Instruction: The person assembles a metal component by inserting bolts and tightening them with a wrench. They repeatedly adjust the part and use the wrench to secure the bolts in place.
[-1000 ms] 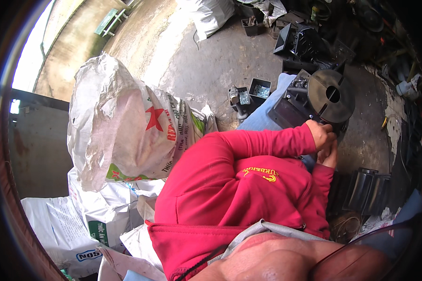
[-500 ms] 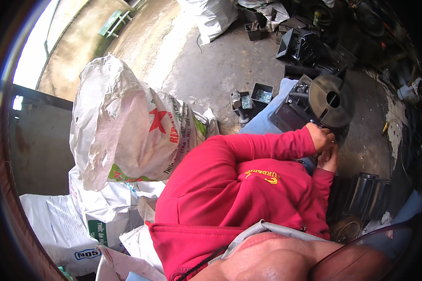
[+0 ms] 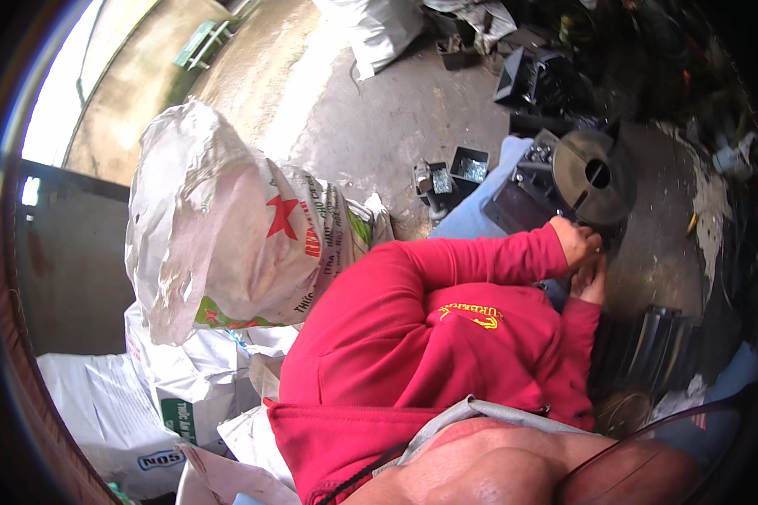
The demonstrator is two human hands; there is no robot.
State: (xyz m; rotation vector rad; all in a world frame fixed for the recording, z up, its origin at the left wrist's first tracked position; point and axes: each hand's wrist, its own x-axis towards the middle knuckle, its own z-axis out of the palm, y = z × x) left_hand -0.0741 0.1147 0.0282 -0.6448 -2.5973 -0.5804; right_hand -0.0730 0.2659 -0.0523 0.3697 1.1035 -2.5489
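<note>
My left hand (image 3: 576, 245) is closed, its fingers curled and pressed together just below a round, dark grey slotted disc (image 3: 574, 175) on a machine. Close against it, my right hand (image 3: 590, 282) is closed too, fingertips meeting those of the left. Whatever they pinch is too small or hidden to make out. The disc has a dark hole at its centre and stands over a dark machine body (image 3: 518, 204). Light blue cloth (image 3: 472, 217) lies along the machine's left side.
Two small black bins (image 3: 470, 165) of small shiny pieces sit left of the cloth, a metal tool (image 3: 425, 178) beside them. A large white sack (image 3: 219, 219) stands at left. More white bags (image 3: 109, 412) lie below it. Black boxes (image 3: 535, 80) stand at the back.
Both hands stay together below the disc, with only a slight shift of the fingers. The whole view has tilted a little.
</note>
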